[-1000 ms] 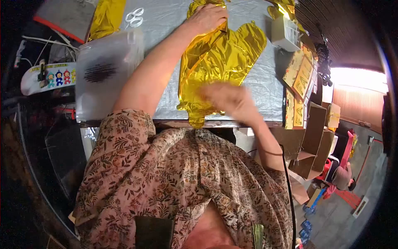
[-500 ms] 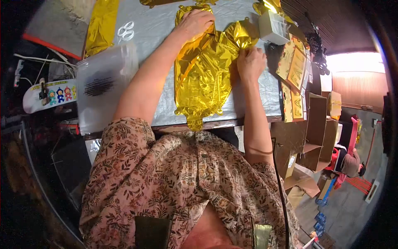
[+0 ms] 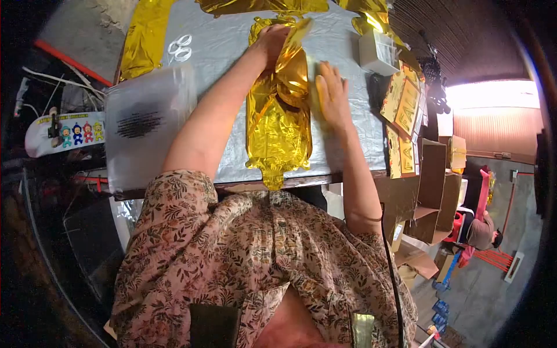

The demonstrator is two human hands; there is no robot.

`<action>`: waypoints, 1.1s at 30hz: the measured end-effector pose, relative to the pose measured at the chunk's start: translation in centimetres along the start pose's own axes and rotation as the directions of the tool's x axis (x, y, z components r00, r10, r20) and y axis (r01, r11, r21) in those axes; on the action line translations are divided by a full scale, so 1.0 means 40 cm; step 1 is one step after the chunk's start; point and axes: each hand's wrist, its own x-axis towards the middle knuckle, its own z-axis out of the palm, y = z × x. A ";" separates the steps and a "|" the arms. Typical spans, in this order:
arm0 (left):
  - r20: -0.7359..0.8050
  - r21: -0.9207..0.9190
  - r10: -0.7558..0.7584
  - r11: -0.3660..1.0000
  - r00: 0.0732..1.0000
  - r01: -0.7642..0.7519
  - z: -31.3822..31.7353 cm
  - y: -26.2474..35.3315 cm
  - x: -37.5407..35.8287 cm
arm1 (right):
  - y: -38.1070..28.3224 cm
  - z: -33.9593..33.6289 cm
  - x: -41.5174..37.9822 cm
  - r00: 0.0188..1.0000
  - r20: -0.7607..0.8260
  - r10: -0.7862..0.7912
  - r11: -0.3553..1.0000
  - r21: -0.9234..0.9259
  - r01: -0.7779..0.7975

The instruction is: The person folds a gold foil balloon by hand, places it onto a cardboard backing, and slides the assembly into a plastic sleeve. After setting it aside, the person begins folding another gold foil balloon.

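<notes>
Topping silvery sheeting (image 3: 219, 47), gold foil (image 3: 279, 130), boxes (image 3: 431, 165) alongside, apparently cardboard

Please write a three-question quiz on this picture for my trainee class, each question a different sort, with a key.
1. True or false: the white rings lie on top of the gold foil in front of the person.
2. Which word is printed on the yellow pieces? A) SPRING B) FALL C) WINTER
3. Fill in: of the person's two hands, the ____ one is nearer the white box.

Key:
1. False; they lie apart from it, on the grey sheet.
2. B.
3. Right hand.
</notes>
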 end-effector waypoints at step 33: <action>0.429 -0.138 0.227 0.973 0.875 -0.185 -0.098 0.061 0.147 | -0.196 0.109 -0.011 0.998 -0.053 -0.031 0.918 -0.396 0.007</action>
